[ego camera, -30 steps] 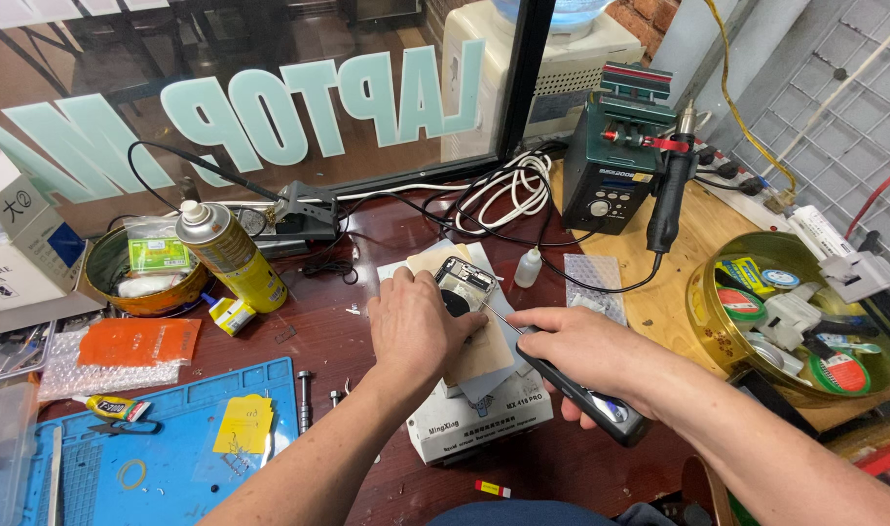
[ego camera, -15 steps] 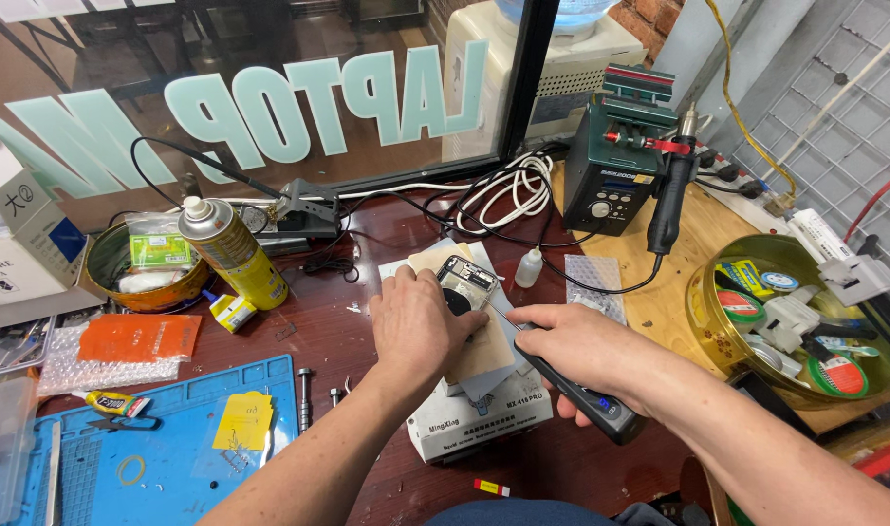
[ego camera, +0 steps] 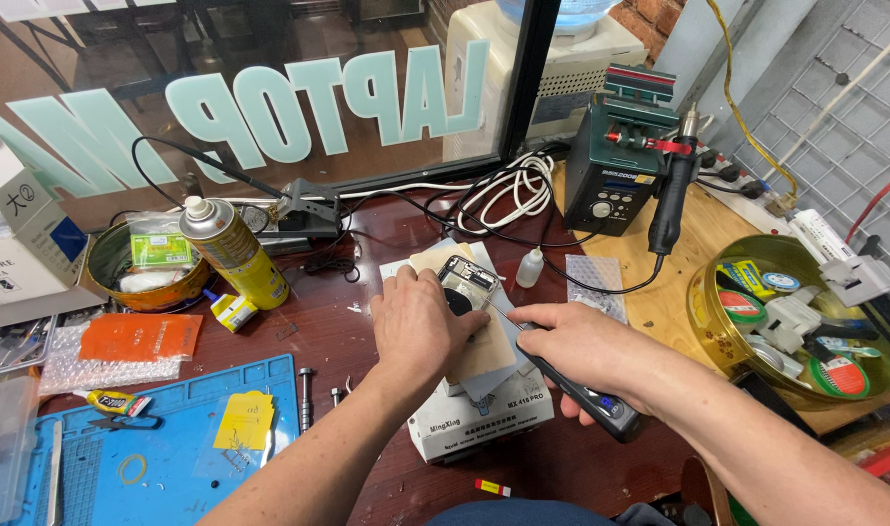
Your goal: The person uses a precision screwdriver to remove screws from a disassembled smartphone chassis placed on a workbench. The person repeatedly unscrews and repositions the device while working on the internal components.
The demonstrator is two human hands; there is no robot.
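My left hand presses down on a small opened phone that lies on a tan wooden block on top of a white box. My right hand grips a dark pen-shaped electric tool, its thin metal tip touching the phone's lower edge. Part of the phone is hidden under my left fingers.
A yellow spray can and a round tin stand at left. A blue work mat lies front left. A green-black soldering station with a handpiece, a small dropper bottle and a gold bowl of tape rolls sit right.
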